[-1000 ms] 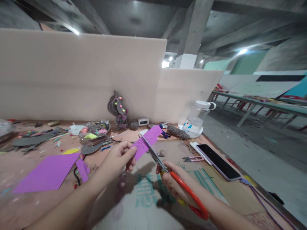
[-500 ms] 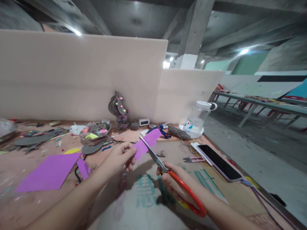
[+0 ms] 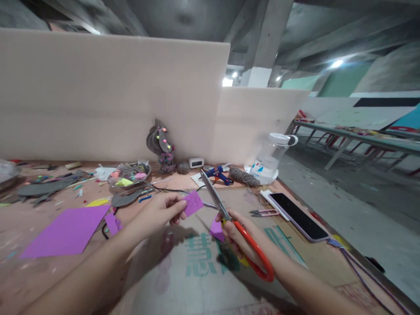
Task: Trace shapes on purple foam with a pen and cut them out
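1. Risk: the scissors (image 3: pixel 226 210), orange-handled, point their blades up and away from the phone (image 3: pixel 298 215), with the tips just beside the left hand (image 3: pixel 160 213); a careless closing stroke could nick those fingers.
2. Risk: the small purple piece (image 3: pixel 193 203) is pinched only at 1 edge; a loose hold could let it twist or drop.
3. Risk: the cut-off purple scrap (image 3: pixel 217 229) lies on the counter (image 3: pixel 42 271) under the right hand (image 3: pixel 236 238), and a sweep of that hand could carry it off.
4. Fingers: left clenched on the purple piece; right grasping the scissor handles.
5. Item: purple piece, flat, roughly 4-sided, faint hexagon pattern, held above the counter left of the phone.
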Demonstrator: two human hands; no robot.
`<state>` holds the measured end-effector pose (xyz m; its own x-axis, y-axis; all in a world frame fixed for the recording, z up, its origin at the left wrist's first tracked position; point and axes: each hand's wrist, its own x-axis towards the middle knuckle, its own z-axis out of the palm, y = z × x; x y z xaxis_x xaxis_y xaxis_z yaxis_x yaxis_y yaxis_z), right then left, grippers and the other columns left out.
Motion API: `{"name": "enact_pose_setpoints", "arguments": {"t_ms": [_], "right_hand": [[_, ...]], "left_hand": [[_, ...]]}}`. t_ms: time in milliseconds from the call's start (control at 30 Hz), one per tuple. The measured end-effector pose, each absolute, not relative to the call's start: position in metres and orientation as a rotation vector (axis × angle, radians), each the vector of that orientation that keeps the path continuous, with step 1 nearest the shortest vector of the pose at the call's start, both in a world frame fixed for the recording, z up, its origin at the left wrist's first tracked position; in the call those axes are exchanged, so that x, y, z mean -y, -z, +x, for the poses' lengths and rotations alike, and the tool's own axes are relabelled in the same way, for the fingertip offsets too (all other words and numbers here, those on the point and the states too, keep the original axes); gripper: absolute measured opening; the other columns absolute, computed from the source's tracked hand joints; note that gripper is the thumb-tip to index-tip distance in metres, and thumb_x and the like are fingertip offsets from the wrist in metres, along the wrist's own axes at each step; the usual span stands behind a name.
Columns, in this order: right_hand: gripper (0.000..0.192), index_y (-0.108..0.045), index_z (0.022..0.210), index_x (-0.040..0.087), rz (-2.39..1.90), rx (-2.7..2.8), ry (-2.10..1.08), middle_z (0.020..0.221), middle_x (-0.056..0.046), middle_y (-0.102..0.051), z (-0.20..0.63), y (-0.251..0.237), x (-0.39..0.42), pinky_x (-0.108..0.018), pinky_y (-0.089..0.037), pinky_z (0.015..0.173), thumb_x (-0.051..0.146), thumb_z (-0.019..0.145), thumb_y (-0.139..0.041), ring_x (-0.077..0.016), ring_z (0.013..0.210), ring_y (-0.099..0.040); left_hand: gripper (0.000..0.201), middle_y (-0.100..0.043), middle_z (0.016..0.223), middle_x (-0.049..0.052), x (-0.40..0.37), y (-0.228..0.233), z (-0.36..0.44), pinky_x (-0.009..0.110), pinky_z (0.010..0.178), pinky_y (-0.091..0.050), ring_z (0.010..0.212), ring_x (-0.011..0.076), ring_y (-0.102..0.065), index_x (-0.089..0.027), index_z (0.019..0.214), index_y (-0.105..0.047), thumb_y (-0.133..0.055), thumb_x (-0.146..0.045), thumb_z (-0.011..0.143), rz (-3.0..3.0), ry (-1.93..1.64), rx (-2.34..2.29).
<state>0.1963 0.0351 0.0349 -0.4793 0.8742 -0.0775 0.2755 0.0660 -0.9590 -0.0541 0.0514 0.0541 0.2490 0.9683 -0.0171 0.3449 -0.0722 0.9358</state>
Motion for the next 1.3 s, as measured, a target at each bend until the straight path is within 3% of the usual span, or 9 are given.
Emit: {"name": "enact_pose_setpoints", "arguments": {"t_ms": [267, 367, 467, 600, 700, 900, 1100, 1200, 1300], "right_hand": [[0.051, -0.052, 0.103, 0.020, -1.091, 1.739, -1.616, 0.059, 0.008, -0.043, 0.198, -0.030, -0.043, -0.016, -0.029, 0.038, 0.067, 0.083, -0.058, -0.0058, 0.044, -0.037], [0.043, -0.052, 0.097, 0.020, -0.965, 1.661, -1.698, 0.059, 0.007, -0.044, 0.203, -0.021, -0.048, -0.017, -0.029, 0.037, 0.062, 0.088, -0.054, -0.0054, 0.042, -0.036], [0.038, -0.051, 0.089, 0.020, -1.013, 1.663, -1.662, 0.058, 0.007, -0.044, 0.206, -0.021, -0.049, -0.018, -0.028, 0.037, 0.058, 0.093, -0.050, -0.0056, 0.041, -0.035], [0.042, -0.054, 0.095, 0.020, -1.200, 1.748, -1.566, 0.057, 0.007, -0.044, 0.204, -0.032, -0.048, -0.017, -0.027, 0.037, 0.061, 0.087, -0.058, -0.0054, 0.041, -0.035], [0.042, -0.056, 0.097, 0.019, -1.174, 1.758, -1.598, 0.058, 0.006, -0.045, 0.205, -0.034, -0.051, -0.017, -0.028, 0.037, 0.059, 0.086, -0.060, -0.0052, 0.041, -0.035], [0.039, -0.054, 0.103, 0.020, -0.931, 1.551, -1.829, 0.057, 0.007, -0.044, 0.218, -0.013, -0.067, -0.019, -0.026, 0.037, 0.056, 0.089, -0.056, -0.0067, 0.040, -0.033], [0.031, -0.056, 0.102, 0.021, -0.979, 1.260, -2.016, 0.055, 0.006, -0.042, 0.225, -0.002, -0.079, -0.020, -0.025, 0.037, 0.049, 0.089, -0.054, -0.0076, 0.039, -0.028], [0.029, -0.059, 0.100, 0.021, -0.984, 1.233, -2.068, 0.054, 0.005, -0.042, 0.226, 0.000, -0.082, -0.021, -0.023, 0.036, 0.047, 0.090, -0.051, -0.0074, 0.038, -0.027], [0.029, -0.061, 0.100, 0.021, -0.978, 1.201, -2.081, 0.055, 0.005, -0.044, 0.227, 0.002, -0.084, -0.022, -0.022, 0.036, 0.046, 0.090, -0.053, -0.0072, 0.036, -0.029]], "left_hand": [[0.035, -0.058, 0.065, -0.002, -0.077, -0.035, -0.085, 0.025, 0.060, -0.041, 0.060, 0.0140, -0.054, -0.019, 0.073, -0.058, -0.056, -0.053, 0.082, 1.703, -0.917, -1.559], [0.035, -0.060, 0.069, 0.000, -0.087, -0.035, -0.103, 0.025, 0.062, -0.042, 0.064, 0.0150, -0.056, -0.019, 0.075, -0.058, -0.052, -0.052, 0.083, 1.705, -0.926, -1.662], [0.036, -0.062, 0.064, 0.000, -0.085, -0.037, -0.112, 0.024, 0.057, -0.043, 0.059, 0.0150, -0.057, -0.019, 0.071, -0.061, -0.055, -0.053, 0.080, 1.734, -0.717, -1.620], [0.024, -0.064, 0.054, -0.001, -0.073, -0.034, -0.110, 0.024, 0.048, -0.042, 0.048, 0.0167, -0.058, -0.021, 0.063, -0.069, -0.071, -0.044, 0.066, 1.787, -0.324, -1.523], [0.014, -0.072, 0.067, 0.001, -0.073, -0.031, -0.112, 0.025, 0.054, -0.044, 0.059, 0.0194, -0.065, -0.023, 0.070, -0.073, -0.069, -0.037, 0.068, 1.853, -0.260, -1.631], [0.027, -0.075, 0.107, 0.006, -0.087, -0.037, -0.144, 0.028, 0.077, -0.047, 0.097, 0.0252, -0.067, -0.024, 0.097, -0.073, -0.059, -0.030, 0.074, 1.934, -0.286, -2.013], [0.030, -0.075, 0.096, 0.008, -0.082, -0.043, -0.182, 0.028, 0.071, -0.045, 0.087, 0.0253, -0.068, -0.021, 0.092, -0.073, -0.062, -0.036, 0.069, 1.926, -0.056, -2.078], [0.027, -0.074, 0.084, 0.004, -0.073, -0.035, -0.188, 0.026, 0.063, -0.044, 0.075, 0.0224, -0.067, -0.021, 0.085, -0.071, -0.067, -0.030, 0.060, 1.888, 0.079, -2.036], [0.034, -0.072, 0.085, 0.003, -0.063, -0.025, -0.190, 0.026, 0.061, -0.042, 0.076, 0.0219, -0.066, -0.020, 0.089, -0.069, -0.068, -0.023, 0.056, 1.895, 0.131, -2.020]]}}
